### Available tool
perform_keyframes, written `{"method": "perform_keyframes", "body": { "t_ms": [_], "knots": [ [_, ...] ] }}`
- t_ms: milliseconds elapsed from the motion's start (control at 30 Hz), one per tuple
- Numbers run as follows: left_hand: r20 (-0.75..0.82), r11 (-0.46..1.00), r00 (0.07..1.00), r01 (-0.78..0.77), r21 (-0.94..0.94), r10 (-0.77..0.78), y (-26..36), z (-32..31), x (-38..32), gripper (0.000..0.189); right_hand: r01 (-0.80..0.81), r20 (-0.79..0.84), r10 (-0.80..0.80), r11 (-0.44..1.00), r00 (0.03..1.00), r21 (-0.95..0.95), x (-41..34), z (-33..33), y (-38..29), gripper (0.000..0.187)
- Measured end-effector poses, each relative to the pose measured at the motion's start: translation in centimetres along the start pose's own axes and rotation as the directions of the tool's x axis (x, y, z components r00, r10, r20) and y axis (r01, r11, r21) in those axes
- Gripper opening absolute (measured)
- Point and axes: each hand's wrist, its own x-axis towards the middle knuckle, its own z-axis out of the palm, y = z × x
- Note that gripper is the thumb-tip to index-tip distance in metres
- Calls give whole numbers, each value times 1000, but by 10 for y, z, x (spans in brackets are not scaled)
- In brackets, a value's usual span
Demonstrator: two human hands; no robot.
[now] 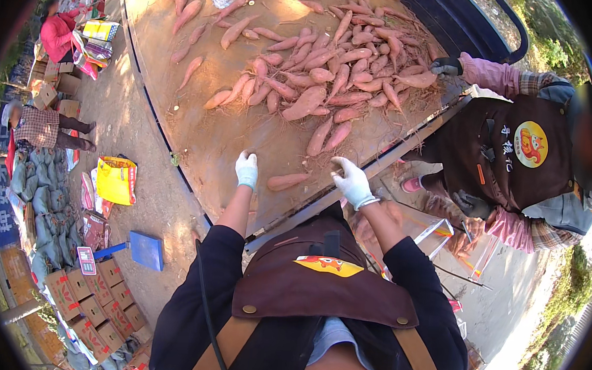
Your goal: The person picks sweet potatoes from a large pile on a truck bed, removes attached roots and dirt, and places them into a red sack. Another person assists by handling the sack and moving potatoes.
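My left hand (247,170), in a white knit glove, hovers at the near part of a dusty brown truck bed (202,143), with nothing visible in it. A single sweet potato (287,181) lies between my two hands. My right hand (351,183), gloved alike, is near the bed's edge with its fingers apart and holds nothing that shows. Beyond my hands spreads a large heap of reddish sweet potatoes (328,70) with thin roots. Two sweet potatoes (328,137) lie side by side at the heap's near end, above my right hand.
A co-worker in a brown apron (486,146) stands at the right, one dark-gloved hand at the heap. Clear plastic bags (430,239) hang below the bed's edge. On the left ground are a blue scale (145,250), a yellow bag (116,180), cardboard boxes (92,310) and two people.
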Motion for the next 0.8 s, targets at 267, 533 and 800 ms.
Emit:
{"method": "perform_keyframes", "body": {
  "t_ms": [267,533,800],
  "knots": [
    [190,960,976,154,-232,-110,26,-16,-27,27,472,346,-358,373,867,-799,231,59,-6,47],
    [303,785,946,276,-555,-118,107,-19,-7,32,-456,461,-34,94,887,885,180,16,-44,62],
    [662,684,712,365,-632,232,219,84,-47,42,-594,494,-351,-285,795,753,75,-27,-39,69]
  ]
}}
